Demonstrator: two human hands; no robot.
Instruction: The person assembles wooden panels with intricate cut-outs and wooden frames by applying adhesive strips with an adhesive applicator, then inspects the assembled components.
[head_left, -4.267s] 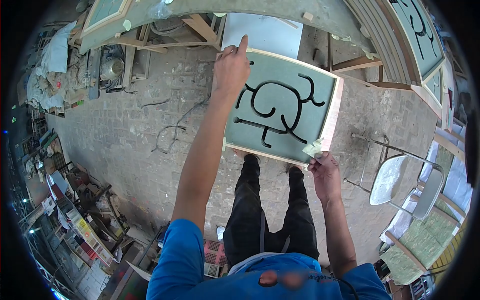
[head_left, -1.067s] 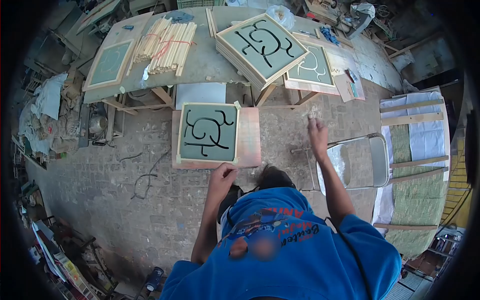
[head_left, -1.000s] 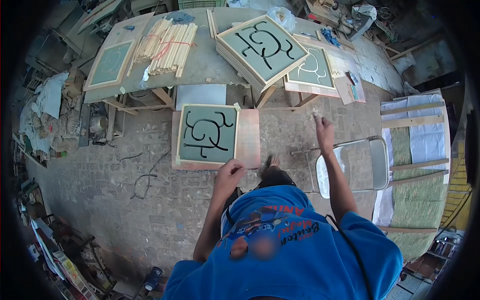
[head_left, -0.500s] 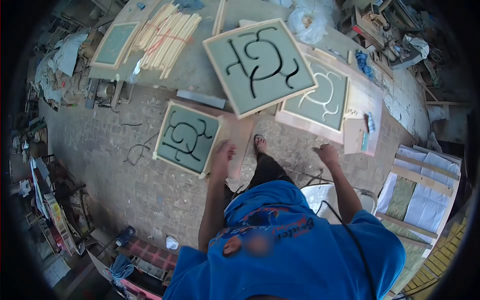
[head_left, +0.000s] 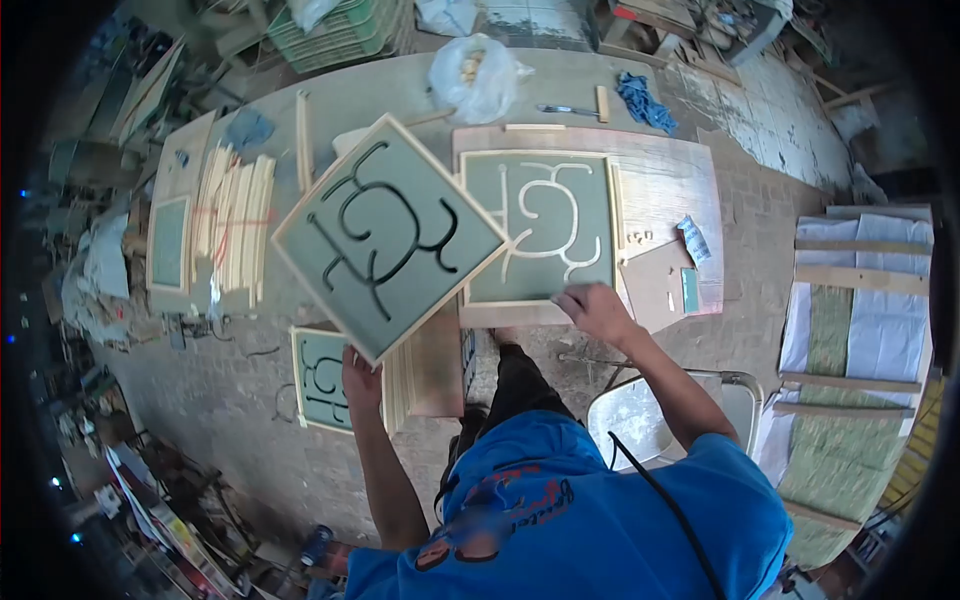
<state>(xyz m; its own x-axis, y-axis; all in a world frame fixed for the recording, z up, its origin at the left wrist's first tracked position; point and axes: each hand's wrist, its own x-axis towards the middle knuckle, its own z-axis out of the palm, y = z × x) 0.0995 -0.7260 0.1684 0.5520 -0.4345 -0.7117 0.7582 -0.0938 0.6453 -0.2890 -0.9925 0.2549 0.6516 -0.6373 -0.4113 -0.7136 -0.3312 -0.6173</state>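
Note:
A square framed panel with black curved strips (head_left: 395,235) lies turned cornerwise, its right corner overlapping a second panel. My left hand (head_left: 362,382) is closed at its near corner, fingers against the frame. The second framed panel (head_left: 590,180) carries the same pattern in pale strips and lies flat on a wooden board (head_left: 665,170). At its near edge is my right hand (head_left: 597,312), fingers curled together; whether they grip anything is hidden. Below my left hand's side, a third framed panel with dark strips (head_left: 318,385) sits lower, partly covered.
Bundled wooden strips (head_left: 232,225) lie at the table's left, beside another framed panel (head_left: 168,245). A plastic bag (head_left: 475,80), a blue cloth (head_left: 645,102) and a pen-like tool (head_left: 568,109) are farther back. A metal-framed chair (head_left: 650,415) stands close to my right side.
My view has shifted toward the table. My left hand has come up from beside the lower panel to the cornerwise panel's near corner; my right hand has moved to the pale-strip panel's near edge.

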